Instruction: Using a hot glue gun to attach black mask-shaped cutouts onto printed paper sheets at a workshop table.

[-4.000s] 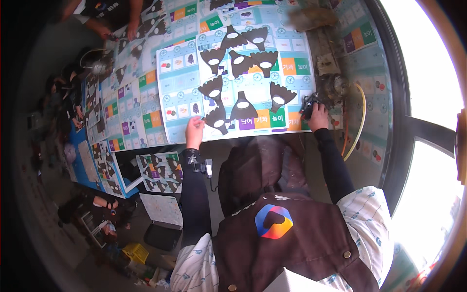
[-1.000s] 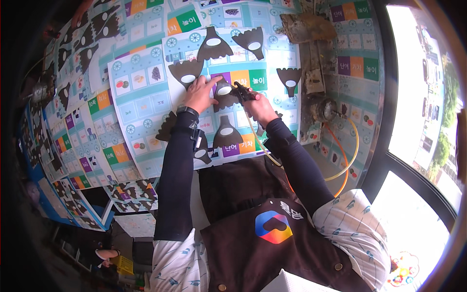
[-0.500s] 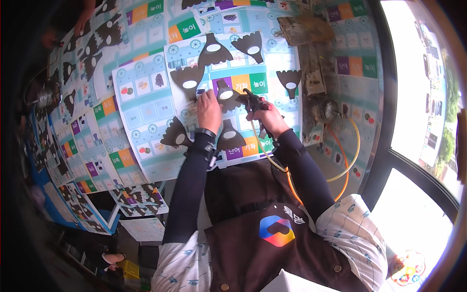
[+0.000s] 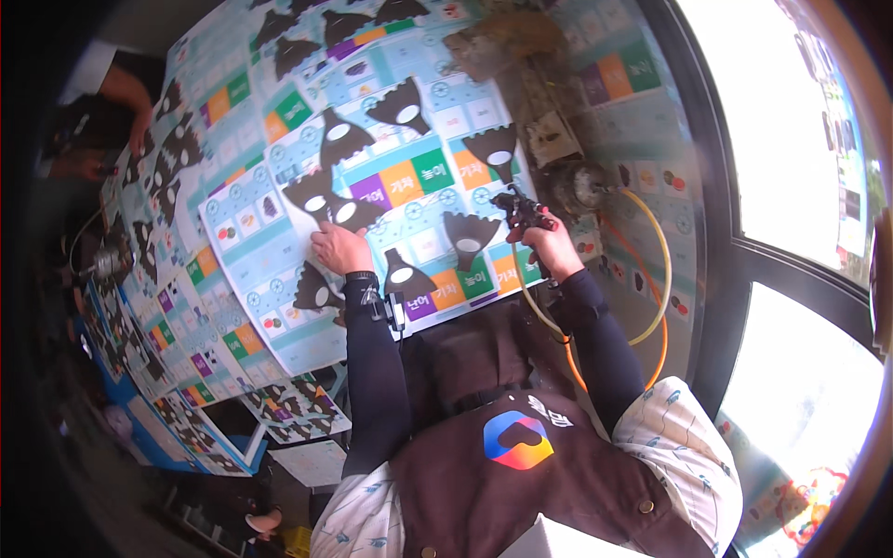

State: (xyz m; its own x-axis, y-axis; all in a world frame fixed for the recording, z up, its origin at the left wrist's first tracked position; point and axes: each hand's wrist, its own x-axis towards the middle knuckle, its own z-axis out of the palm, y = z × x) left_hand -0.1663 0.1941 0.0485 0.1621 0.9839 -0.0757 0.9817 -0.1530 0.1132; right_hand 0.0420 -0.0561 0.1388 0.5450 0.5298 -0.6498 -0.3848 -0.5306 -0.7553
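Note:
My right hand (image 4: 553, 244) is wrapped round a dark spray gun (image 4: 523, 208) with a yellowish hose, held above the right part of the printed sheets. The fingers of my left hand (image 4: 342, 249) are closed at the lower edge of a dark fan-shaped piece (image 4: 361, 214) with a white oval, which overlaps a similar piece (image 4: 309, 193). Between my hands lie two more such pieces, one (image 4: 470, 234) nearer the spray gun and another (image 4: 405, 275) by my left wrist. My left fingertips are partly hidden.
Printed sheets (image 4: 244, 270) cover the table, with several more dark pieces at the far side. A person's hand (image 4: 139, 138) reaches in at the far left. To the right stand a round metal can (image 4: 579, 186), looped yellow and orange hoses (image 4: 666, 279) and a window frame (image 4: 721, 186).
The view has shifted. My right hand has moved right with the spray gun, uncovering a dark piece. My left hand and the piece by it have moved left, against the neighbouring piece.

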